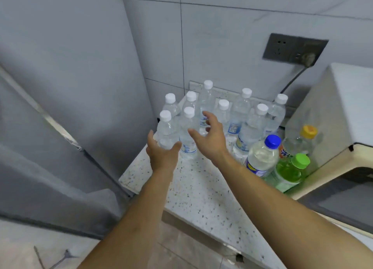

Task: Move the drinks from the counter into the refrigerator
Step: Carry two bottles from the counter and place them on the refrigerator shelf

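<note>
Speckled stone counter (201,192) carries 9 white-capped water bottles (242,115) grouped near the wall, beside the grey refrigerator (66,77). My left hand (161,153) and right hand (210,135) spread wide, empty, around the 2 front bottles (187,133).

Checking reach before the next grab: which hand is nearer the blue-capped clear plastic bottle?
Right. The right hand hovers open just left of the blue-capped clear plastic bottle; the left hand is farther left, by the white-capped bottles.
</note>
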`<state>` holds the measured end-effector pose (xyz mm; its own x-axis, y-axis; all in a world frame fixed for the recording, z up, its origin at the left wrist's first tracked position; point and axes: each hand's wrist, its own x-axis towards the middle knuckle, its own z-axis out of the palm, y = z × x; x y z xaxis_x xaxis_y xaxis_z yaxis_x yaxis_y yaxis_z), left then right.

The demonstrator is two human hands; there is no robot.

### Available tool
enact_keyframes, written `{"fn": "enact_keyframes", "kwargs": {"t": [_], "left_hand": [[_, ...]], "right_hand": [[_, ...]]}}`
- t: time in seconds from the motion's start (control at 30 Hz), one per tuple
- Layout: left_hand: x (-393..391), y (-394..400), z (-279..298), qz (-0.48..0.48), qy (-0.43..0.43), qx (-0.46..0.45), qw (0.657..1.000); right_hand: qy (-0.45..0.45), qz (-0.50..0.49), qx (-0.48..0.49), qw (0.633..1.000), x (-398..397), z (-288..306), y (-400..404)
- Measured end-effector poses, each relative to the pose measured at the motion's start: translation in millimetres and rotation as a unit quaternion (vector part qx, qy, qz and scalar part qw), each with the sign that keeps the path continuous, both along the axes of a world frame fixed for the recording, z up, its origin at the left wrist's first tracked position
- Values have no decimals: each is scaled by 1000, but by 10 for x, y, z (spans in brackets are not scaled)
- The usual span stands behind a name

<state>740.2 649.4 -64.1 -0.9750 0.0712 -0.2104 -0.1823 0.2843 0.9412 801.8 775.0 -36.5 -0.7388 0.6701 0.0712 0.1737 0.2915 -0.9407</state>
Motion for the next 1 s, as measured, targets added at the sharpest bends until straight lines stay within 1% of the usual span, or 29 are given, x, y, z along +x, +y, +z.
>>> {"fn": "enact_keyframes", "kwargs": {"t": [0.07,0.13,0.3,0.37,0.47,0.6,0.73,0.9,1.0], "left_hand": [[-107,57,-2,-13,18,-25,999],[-187,111,-12,-20,23,-24,999],[-251,134,-53,-31,34,-13,999],[-179,81,-74,-34,33,-6,999],[-3,-22,-129,-42,42,-28,998],[241,-187,-194,-57,45,-36,997],[454,-366,-207,-96,53,-38,993],[713,-532,-184,-147,62,-10,987],[745,-524,-192,-187,54,1,981]], "right_hand": [[-11,21,29,999,-161,5,44],[-28,47,48,997,-274,-8,54],[-35,73,35,996,-254,-49,9],[-21,82,41,995,-129,-64,-4],[11,83,59,995,134,-155,-21],[35,52,44,997,556,-286,-55],[55,33,44,997,908,-258,-62],[35,44,61,997,1227,-190,-70],[6,41,64,997,1241,-220,-111]]}}
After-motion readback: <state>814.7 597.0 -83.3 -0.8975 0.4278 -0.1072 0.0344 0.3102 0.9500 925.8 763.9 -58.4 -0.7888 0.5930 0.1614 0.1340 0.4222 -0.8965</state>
